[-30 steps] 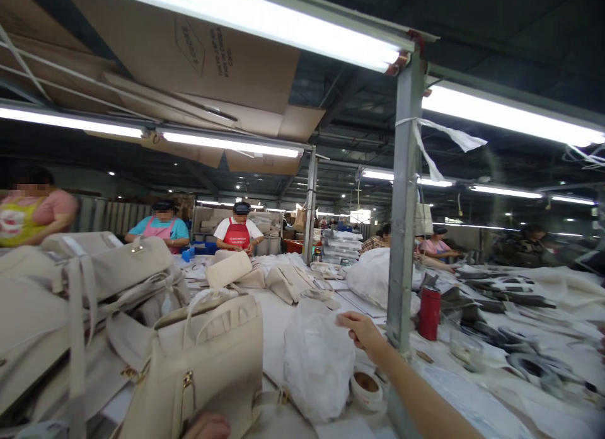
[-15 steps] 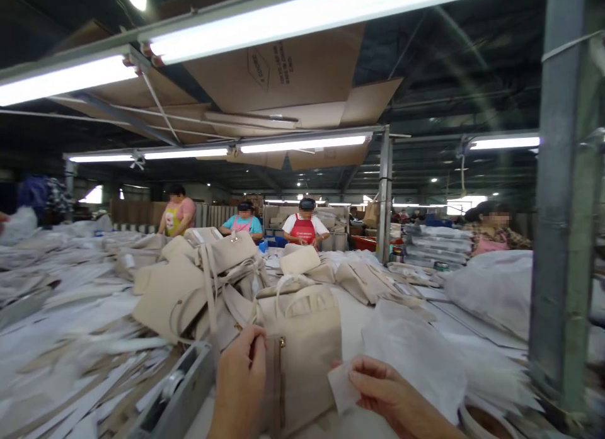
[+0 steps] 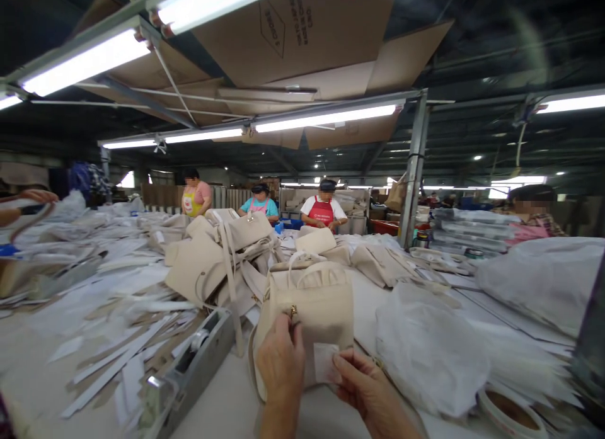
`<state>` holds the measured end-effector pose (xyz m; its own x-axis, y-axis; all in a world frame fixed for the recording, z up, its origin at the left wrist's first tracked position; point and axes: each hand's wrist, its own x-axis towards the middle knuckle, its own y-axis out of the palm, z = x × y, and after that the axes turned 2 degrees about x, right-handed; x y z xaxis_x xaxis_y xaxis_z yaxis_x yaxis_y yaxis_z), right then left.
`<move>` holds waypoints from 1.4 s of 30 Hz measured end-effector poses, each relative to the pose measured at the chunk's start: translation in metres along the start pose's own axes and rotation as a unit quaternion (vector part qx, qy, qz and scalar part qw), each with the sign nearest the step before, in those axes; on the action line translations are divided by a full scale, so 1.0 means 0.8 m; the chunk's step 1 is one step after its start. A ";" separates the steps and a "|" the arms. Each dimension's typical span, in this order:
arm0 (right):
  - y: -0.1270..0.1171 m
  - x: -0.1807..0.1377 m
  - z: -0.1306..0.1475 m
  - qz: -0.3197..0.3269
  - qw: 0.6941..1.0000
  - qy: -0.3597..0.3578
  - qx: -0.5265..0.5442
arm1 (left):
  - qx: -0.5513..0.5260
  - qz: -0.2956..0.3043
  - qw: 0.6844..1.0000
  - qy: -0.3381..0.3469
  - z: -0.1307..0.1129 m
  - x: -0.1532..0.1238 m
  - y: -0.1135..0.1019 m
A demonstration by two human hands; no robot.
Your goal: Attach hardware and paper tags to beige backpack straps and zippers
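A beige handbag (image 3: 326,300) with top handles stands in front of me on the table. At its front, the bent fingers of my left hand (image 3: 283,354) are closed at a small gold metal fitting (image 3: 293,310) that looks like a zip pull; its lower part is hidden by the fingers. Between thumb and fingertips, my right hand (image 3: 362,379) pinches a small white square of thin paper or film (image 3: 325,362). That square overlaps the lower front of the bag; whether it touches the bag I cannot tell.
A grey tape dispenser (image 3: 193,370) stands at left, beside paper strips (image 3: 106,376). More beige bags (image 3: 203,262) are heaped behind. At right lie crumpled plastic bags (image 3: 425,351) and a tape roll (image 3: 513,410). Several co-workers stand beyond; another person's hand (image 3: 38,196) is at far left.
My view has swung left. The bag has turned, and its long zip no longer shows. My left hand has come onto the gold fitting; the white square now overlaps the bag's front.
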<state>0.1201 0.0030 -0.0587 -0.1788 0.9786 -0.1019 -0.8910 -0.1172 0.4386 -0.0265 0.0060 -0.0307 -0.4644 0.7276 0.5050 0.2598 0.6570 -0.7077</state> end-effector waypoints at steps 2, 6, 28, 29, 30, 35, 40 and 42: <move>0.000 0.001 0.000 0.002 1.000 -0.001 -0.005 | 0.002 0.004 1.000 -0.010 -0.001 0.002 -0.001; -0.001 0.017 -0.007 0.003 1.000 -0.011 -0.014 | -0.043 0.021 0.999 -0.019 -0.004 0.003 -0.008; 0.061 0.042 -0.018 0.108 0.993 -0.050 0.028 | -0.510 0.163 0.829 -0.163 0.017 0.015 -0.006; 0.062 0.042 -0.017 0.108 0.993 -0.051 0.025 | -0.507 0.160 0.832 -0.158 0.017 0.015 -0.008; 0.063 0.042 -0.016 0.109 0.992 -0.052 0.022 | -0.504 0.154 0.836 -0.153 0.017 0.015 -0.009; 0.070 0.047 -0.022 0.118 0.990 -0.056 0.055 | -0.491 0.122 0.852 -0.135 0.015 0.012 -0.012; 0.076 0.049 -0.030 0.117 0.987 -0.053 0.094 | -0.445 0.098 0.883 -0.109 0.019 0.006 -0.014; 0.079 0.046 -0.025 0.119 0.986 -0.047 0.107 | -0.401 0.083 0.908 -0.090 0.025 0.003 -0.017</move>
<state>0.0488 0.0283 -0.0528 -0.3235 0.9402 0.1064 -0.7180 -0.3172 0.6196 -0.0483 -0.0051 -0.0301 -0.4738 0.8337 0.2838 0.8389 0.5253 -0.1424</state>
